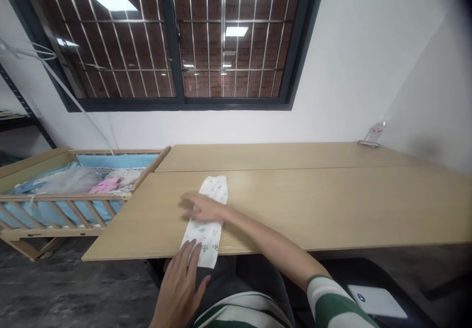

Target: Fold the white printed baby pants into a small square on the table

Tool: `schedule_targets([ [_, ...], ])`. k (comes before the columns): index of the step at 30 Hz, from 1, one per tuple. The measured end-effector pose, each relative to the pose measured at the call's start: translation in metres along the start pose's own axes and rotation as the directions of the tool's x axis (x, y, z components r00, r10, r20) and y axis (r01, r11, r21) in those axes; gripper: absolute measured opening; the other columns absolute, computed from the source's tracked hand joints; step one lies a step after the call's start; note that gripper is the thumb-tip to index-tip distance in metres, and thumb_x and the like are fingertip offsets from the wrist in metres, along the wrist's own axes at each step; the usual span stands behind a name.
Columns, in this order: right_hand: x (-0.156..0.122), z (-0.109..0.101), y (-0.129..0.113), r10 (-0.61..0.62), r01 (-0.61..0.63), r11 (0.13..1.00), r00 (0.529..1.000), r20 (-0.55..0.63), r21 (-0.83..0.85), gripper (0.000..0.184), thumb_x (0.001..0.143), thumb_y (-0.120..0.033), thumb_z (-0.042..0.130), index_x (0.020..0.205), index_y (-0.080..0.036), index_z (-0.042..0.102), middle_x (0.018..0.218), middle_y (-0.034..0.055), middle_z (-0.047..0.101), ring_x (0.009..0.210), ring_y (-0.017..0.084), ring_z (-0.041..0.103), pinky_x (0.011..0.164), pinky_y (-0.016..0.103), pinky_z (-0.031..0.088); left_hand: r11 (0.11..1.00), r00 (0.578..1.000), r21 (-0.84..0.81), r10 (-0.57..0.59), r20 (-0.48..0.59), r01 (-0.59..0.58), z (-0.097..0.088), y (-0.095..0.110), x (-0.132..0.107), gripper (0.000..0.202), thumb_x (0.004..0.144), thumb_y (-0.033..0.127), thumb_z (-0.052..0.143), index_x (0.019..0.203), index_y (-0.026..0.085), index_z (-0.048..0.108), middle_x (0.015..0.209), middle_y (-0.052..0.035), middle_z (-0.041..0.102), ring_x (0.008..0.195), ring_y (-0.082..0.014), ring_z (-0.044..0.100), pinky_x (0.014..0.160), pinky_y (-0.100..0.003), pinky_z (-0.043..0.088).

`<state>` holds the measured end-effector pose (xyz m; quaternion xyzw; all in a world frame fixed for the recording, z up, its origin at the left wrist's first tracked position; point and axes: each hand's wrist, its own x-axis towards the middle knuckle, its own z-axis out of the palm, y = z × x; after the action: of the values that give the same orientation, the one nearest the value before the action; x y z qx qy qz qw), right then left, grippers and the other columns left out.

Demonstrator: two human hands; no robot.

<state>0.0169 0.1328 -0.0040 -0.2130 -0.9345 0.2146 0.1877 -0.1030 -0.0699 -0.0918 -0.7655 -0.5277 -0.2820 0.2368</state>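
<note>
A long, folded white cloth piece (205, 239) with a small green print lies across the table's near edge, its lower end hanging over toward my lap. It looks like a baby garment, but the exact kind cannot be made out. My left hand (181, 281) rests with outstretched fingers at the left side of that lower end. Across the middle of the cloth reaches my right hand (204, 208), its fingers extended leftward and somewhat blurred; it appears to grip nothing. Whether the right palm touches the fabric is unclear.
The wooden table (313, 205) stretches far to the right. At its back right corner stand a clear plastic bottle (376, 130) and a flat object (368, 143). A wooden crib (70, 197) with bedding adjoins on the left. A phone (377, 300) lies on a dark seat at lower right.
</note>
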Motion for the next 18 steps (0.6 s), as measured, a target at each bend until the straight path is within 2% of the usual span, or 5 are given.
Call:
schedule_targets([
  [3,-0.031,0.017,-0.024,-0.15,0.145,0.989,0.965,0.214,0.04,0.063,0.102,-0.052,0.046,0.157,-0.022,0.035,0.165,0.0089,0.029,0.153,0.022,0.023,0.123,0.035,0.021,0.995,0.997,0.077,0.06,-0.043,-0.056,0.017,0.003,-0.006,0.057,0.097,0.023,0.049,0.152,0.015,0.038,0.133,-0.0154,0.066,0.124,-0.031,0.061,0.104,-0.042,0.044],
  [6,-0.049,0.022,-0.023,-0.066,0.065,0.998,0.947,0.315,0.013,0.067,0.103,-0.057,0.038,0.16,-0.024,0.027,0.167,0.0068,0.02,0.155,0.021,0.015,0.125,0.038,0.012,0.993,0.995,0.103,0.06,-0.074,-0.053,0.025,0.002,-0.01,0.067,0.094,0.01,0.043,0.159,0.017,0.027,0.13,-0.0135,0.068,0.121,-0.0295,0.064,0.104,-0.042,0.044],
  [9,-0.047,0.013,0.003,0.082,-0.059,0.995,0.945,0.315,-0.082,0.072,0.102,-0.064,0.03,0.161,-0.024,0.023,0.168,0.0056,0.014,0.156,0.021,0.009,0.126,0.041,0.005,0.994,0.998,0.095,0.053,-0.023,-0.051,0.023,0.002,-0.012,0.076,0.09,0.0,0.038,0.161,0.02,0.02,0.144,-0.0104,0.06,0.133,-0.0278,0.055,0.109,-0.041,0.042],
  [13,-0.026,-0.004,0.056,0.293,-0.253,0.946,0.934,0.205,-0.2,0.075,0.1,-0.068,0.023,0.162,-0.026,0.02,0.168,0.0036,0.01,0.156,0.022,0.003,0.125,0.042,0.001,0.995,0.999,0.097,0.036,0.012,-0.037,0.02,0.003,-0.011,0.079,0.089,-0.004,0.036,0.161,0.021,0.018,0.15,-0.0084,0.054,0.14,-0.0264,0.049,0.111,-0.04,0.04],
  [18,-0.003,-0.02,0.11,0.406,-0.36,0.891,0.905,0.13,-0.275,0.074,0.101,-0.065,0.024,0.162,-0.023,0.022,0.168,0.0049,0.01,0.156,0.024,0.004,0.125,0.044,0.003,0.998,1.0,0.057,0.026,0.0,-0.026,0.022,0.002,-0.013,0.083,0.084,-0.007,0.034,0.16,0.023,0.022,0.151,-0.0066,0.052,0.142,-0.0249,0.047,0.111,-0.04,0.041],
])
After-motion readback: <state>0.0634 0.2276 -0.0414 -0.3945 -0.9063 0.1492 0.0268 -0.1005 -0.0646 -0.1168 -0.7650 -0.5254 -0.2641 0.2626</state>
